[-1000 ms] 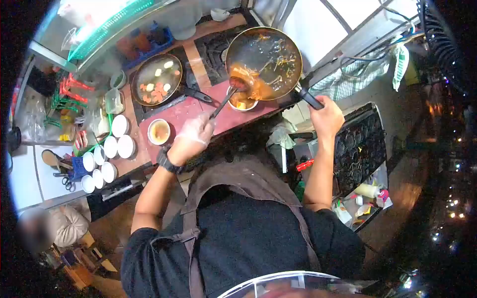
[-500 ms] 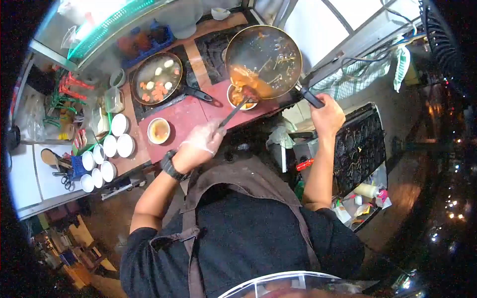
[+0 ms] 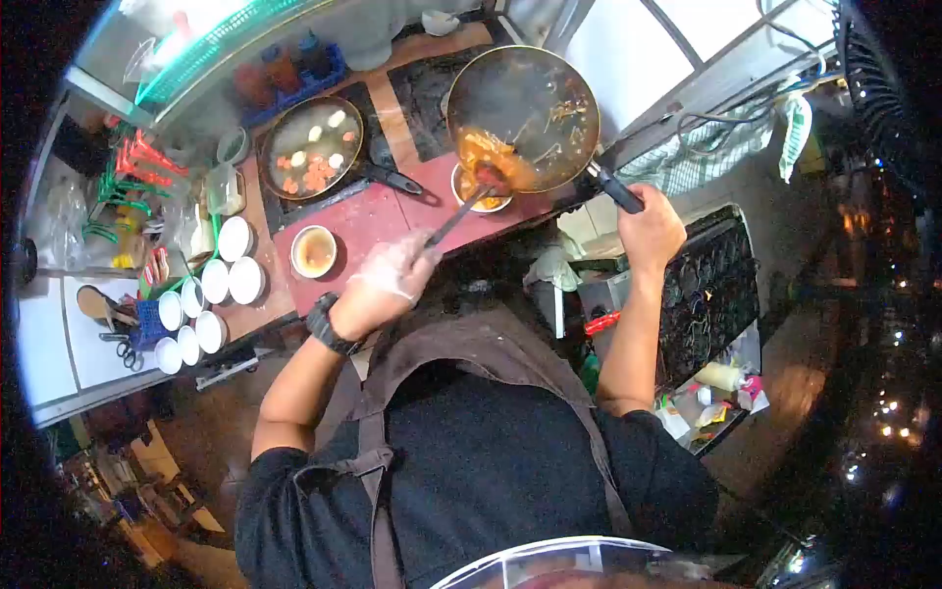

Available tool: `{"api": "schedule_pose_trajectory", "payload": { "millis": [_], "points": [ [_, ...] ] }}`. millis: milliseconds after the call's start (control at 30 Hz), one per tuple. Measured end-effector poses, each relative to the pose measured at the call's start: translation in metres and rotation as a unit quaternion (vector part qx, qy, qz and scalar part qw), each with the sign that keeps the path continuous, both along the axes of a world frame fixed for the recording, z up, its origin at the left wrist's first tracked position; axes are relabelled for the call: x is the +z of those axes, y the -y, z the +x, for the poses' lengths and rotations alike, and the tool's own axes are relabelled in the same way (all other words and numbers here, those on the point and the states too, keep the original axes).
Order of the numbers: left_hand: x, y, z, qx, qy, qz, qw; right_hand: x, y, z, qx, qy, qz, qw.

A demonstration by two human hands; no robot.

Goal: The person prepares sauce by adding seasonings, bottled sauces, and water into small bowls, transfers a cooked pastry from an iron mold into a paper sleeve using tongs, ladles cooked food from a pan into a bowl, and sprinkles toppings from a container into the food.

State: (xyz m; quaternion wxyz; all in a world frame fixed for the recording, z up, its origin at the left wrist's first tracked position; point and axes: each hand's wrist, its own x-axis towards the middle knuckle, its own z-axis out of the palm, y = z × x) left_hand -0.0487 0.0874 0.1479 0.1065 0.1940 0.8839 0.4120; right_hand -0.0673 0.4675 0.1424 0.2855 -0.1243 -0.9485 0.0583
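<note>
My right hand (image 3: 652,228) is closed around the handle of a dark frying pan (image 3: 535,113), tilted toward me and to the left. Orange-red sauce and noodle-like strips lie at its lower edge. A white bowl (image 3: 503,205) with orange food sits under that rim, partly hidden. My gloved left hand (image 3: 394,270) grips a dark long-handled spatula (image 3: 454,222). Its sauce-covered head is against the food at the pan's lower edge. Left of the gloved hand stands another white bowl (image 3: 314,252) holding light brown broth.
A second pan (image 3: 312,147) with carrot pieces and pale round pieces in liquid sits on the stove, its handle pointing right. Several white bowls (image 3: 246,281) cluster at the counter's left. Sauce bottles stand in a blue basket (image 3: 312,83) behind. A dark molded griddle (image 3: 702,294) lies right.
The spatula's head has moved up from the bowl to the sauce at the pan's lower edge. The pan stays tilted in nearly the same place.
</note>
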Motion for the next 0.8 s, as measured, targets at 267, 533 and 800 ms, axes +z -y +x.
{"api": "schedule_pose_trajectory", "payload": {
  "millis": [267,533,800],
  "points": [
    [-0.007,-0.009,-0.001,-0.012,0.0,0.011,1.0,0.0,0.002,0.001,0.023,-0.054,0.024,0.998],
    [-0.005,0.019,-0.015,0.079,0.029,0.039,0.996,0.001,0.003,0.004,0.023,-0.046,0.038,0.998],
    [-0.029,0.03,-0.028,0.061,-0.073,-0.026,0.995,-0.006,-0.001,0.004,0.06,-0.096,0.103,0.988]
  ]
}}
